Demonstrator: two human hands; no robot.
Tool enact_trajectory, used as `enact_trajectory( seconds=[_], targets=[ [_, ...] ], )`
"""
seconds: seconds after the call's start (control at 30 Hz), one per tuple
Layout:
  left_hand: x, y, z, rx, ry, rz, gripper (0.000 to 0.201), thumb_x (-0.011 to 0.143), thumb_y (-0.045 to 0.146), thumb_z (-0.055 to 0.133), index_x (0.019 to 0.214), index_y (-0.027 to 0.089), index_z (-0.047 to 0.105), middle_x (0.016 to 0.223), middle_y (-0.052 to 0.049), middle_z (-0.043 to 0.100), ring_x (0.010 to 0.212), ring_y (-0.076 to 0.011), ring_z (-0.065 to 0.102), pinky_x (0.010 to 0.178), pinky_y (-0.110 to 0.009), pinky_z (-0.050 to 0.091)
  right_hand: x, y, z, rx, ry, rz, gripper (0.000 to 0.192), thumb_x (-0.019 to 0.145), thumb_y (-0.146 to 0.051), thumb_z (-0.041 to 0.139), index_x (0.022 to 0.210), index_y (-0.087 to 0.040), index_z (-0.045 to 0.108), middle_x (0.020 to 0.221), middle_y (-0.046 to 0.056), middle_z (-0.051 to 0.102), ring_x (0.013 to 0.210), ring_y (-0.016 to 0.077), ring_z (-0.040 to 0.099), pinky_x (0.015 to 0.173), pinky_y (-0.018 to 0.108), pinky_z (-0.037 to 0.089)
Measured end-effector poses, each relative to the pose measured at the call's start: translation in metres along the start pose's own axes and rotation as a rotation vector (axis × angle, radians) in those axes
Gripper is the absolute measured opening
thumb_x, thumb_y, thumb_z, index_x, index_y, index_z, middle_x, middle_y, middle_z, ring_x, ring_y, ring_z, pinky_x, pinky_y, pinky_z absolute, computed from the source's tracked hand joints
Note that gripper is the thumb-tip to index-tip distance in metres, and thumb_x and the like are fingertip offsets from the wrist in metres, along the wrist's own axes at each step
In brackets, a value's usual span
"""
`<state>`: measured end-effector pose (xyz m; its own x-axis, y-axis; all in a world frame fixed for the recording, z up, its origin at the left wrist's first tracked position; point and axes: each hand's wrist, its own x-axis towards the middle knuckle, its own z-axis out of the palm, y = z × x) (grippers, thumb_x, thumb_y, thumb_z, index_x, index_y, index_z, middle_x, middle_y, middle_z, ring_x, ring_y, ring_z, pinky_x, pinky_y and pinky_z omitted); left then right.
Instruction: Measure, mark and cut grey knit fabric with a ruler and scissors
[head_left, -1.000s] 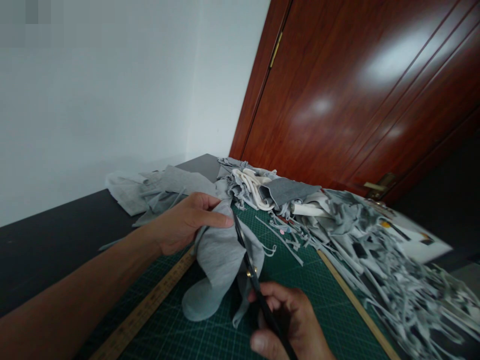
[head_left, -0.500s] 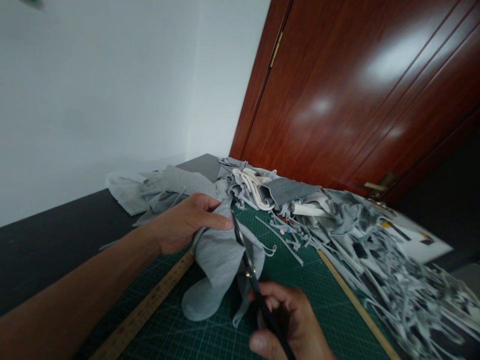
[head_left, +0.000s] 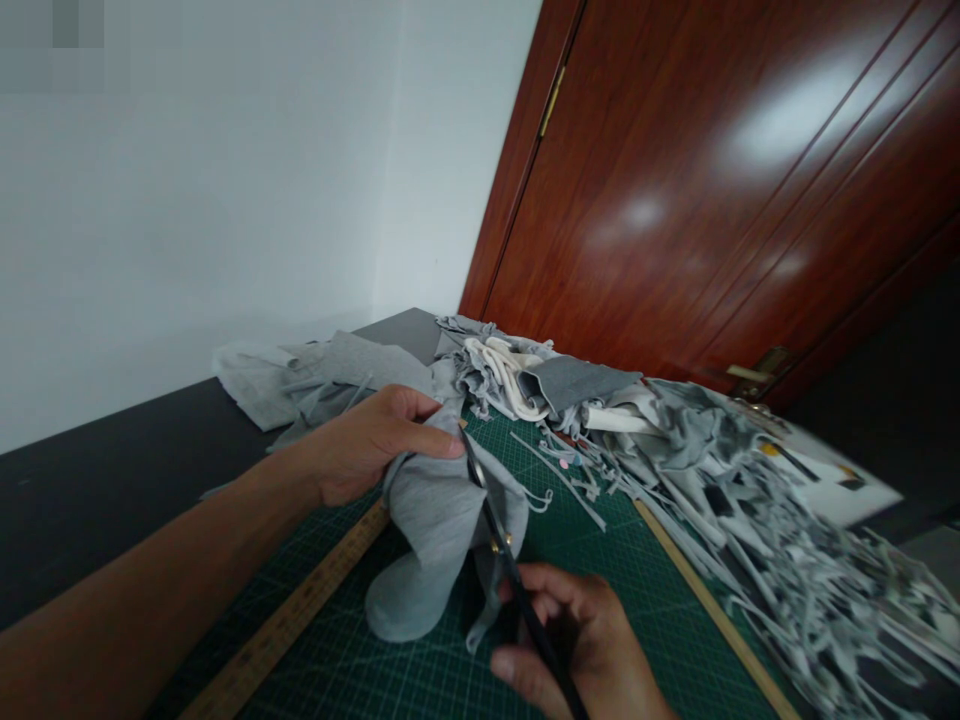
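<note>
My left hand (head_left: 386, 440) pinches a piece of light grey fabric (head_left: 435, 510) between thumb and fingers, holding it up above the green cutting mat (head_left: 577, 620). The lower part of the fabric hangs down in a rounded fold. My right hand (head_left: 581, 630) is closed around the handles of black scissors (head_left: 501, 550). The scissor blades point away from me and lie along the fabric, with their tips close to my left thumb. A narrow strip of the fabric dangles beside the scissors.
A wooden ruler (head_left: 300, 610) lies on the mat at left, another wooden strip (head_left: 712, 605) at right. Grey fabric pieces (head_left: 577, 380) are heaped at the back. Thin offcuts (head_left: 810, 580) pile up on the right. Behind stands a red-brown door (head_left: 675, 200).
The thumb of my right hand has shifted slightly to the left on the scissor handles. The fabric and my left hand have hardly moved.
</note>
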<state>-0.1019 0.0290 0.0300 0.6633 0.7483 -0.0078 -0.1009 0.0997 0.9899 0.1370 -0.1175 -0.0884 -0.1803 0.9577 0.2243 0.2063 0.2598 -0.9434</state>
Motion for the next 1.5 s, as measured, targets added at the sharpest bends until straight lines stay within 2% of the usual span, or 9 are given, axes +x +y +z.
enact_trajectory(
  seconds=[0.2,0.33,0.63,0.97,1.1,1.23,1.33,1.43,1.5],
  targets=[
    [0.001,-0.001,-0.001,-0.030,-0.001,0.010,0.021,0.064,0.027,0.093,0.079,0.016,0.082,0.078,-0.006,0.080,0.072,-0.0185,0.072,0.067,-0.026,0.057,0.001,0.000,0.002,0.030,0.009,0.003,0.038,0.073,-0.045,0.099,0.095,-0.021,0.081,0.054,-0.011,0.039,0.046,0.0065,0.026,0.042,0.022,0.017],
    [0.001,-0.002,-0.001,-0.050,0.121,0.126,0.023,0.067,0.030,0.093,0.078,0.017,0.076,0.077,-0.002,0.076,0.068,-0.0143,0.068,0.063,-0.023,0.051,0.000,-0.002,0.002,0.022,0.029,0.014,0.043,0.072,-0.047,0.099,0.101,-0.020,0.082,0.055,-0.010,0.042,0.046,0.0069,0.027,0.043,0.022,0.019],
    [0.007,-0.003,0.005,0.097,0.294,0.372,0.019,0.078,0.035,0.083,0.074,0.018,0.074,0.072,0.000,0.069,0.067,-0.0144,0.061,0.063,-0.025,0.047,-0.002,0.003,0.003,0.016,0.033,-0.002,0.044,0.070,-0.049,0.101,0.097,-0.020,0.082,0.053,-0.011,0.040,0.045,0.0066,0.025,0.042,0.022,0.018],
    [0.008,-0.011,0.012,0.283,0.447,0.366,0.038,0.089,0.049,0.067,0.062,0.022,0.061,0.059,0.004,0.051,0.058,-0.0146,0.046,0.053,-0.025,0.036,-0.003,0.019,0.006,0.101,0.053,0.013,0.043,0.076,-0.046,0.096,0.105,-0.019,0.081,0.056,-0.008,0.049,0.044,0.0063,0.031,0.042,0.021,0.019],
    [0.008,-0.014,0.015,0.225,0.391,0.354,0.036,0.086,0.050,0.072,0.067,0.021,0.062,0.062,0.003,0.057,0.059,-0.0144,0.051,0.054,-0.024,0.039,-0.004,0.025,0.009,0.169,0.056,0.006,0.048,0.075,-0.049,0.096,0.109,-0.019,0.079,0.057,-0.007,0.052,0.043,0.0068,0.035,0.042,0.020,0.021],
    [0.008,-0.013,0.014,0.131,0.323,0.378,0.025,0.076,0.040,0.083,0.081,0.021,0.067,0.071,0.001,0.069,0.064,-0.0153,0.061,0.060,-0.025,0.045,-0.001,0.012,0.010,0.143,0.045,-0.013,0.044,0.076,-0.050,0.093,0.105,-0.020,0.080,0.055,-0.009,0.048,0.046,0.0074,0.032,0.044,0.021,0.020],
    [0.007,-0.008,0.011,0.110,0.351,0.362,0.022,0.074,0.036,0.083,0.079,0.020,0.069,0.070,0.001,0.070,0.063,-0.0151,0.062,0.059,-0.025,0.046,-0.003,0.001,0.008,0.061,-0.001,0.055,0.046,0.074,-0.052,0.094,0.103,-0.019,0.080,0.057,-0.008,0.048,0.049,0.0089,0.036,0.047,0.022,0.024],
    [0.006,-0.003,0.008,0.089,0.342,0.299,0.021,0.072,0.036,0.083,0.073,0.019,0.071,0.068,0.000,0.071,0.061,-0.0157,0.063,0.059,-0.027,0.048,-0.008,0.002,0.008,-0.003,0.058,0.078,0.056,0.073,-0.061,0.094,0.109,-0.020,0.080,0.064,-0.004,0.056,0.054,0.0120,0.045,0.052,0.025,0.032],
    [0.005,-0.001,0.006,0.089,0.323,0.256,0.022,0.071,0.036,0.083,0.069,0.019,0.071,0.065,-0.001,0.070,0.059,-0.0157,0.062,0.057,-0.027,0.047,-0.010,0.008,0.008,-0.018,0.078,0.062,0.059,0.074,-0.067,0.092,0.110,-0.021,0.082,0.065,-0.003,0.058,0.054,0.0120,0.044,0.051,0.025,0.031]
  ],
)
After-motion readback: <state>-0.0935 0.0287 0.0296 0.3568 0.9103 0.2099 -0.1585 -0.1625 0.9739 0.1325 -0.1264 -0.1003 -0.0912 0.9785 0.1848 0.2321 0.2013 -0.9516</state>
